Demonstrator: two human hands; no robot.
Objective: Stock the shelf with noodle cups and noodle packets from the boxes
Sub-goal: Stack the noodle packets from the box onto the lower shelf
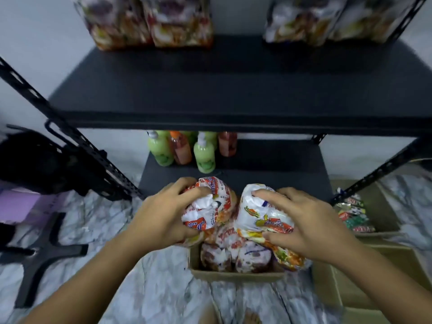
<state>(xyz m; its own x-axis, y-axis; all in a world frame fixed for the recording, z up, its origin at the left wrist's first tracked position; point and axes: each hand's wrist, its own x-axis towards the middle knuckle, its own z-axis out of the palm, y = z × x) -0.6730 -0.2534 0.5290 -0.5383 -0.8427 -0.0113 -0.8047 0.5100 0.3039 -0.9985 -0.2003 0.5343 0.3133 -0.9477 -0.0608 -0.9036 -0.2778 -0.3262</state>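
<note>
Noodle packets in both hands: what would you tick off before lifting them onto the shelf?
1. Left hand grips the left noodle bundle: ok, fingers curled round it.
2. Right hand grips the right noodle bundle: ok, thumb below, other fingers on top.
3. Bundles free of the box: cannot tell; they sit right over the packs left inside.
4. Room on the shelf board: ok, its front is bare and the stocked packs stand at the back.
5. Bottles out of the path: ok, they stand on the lower board.
</note>
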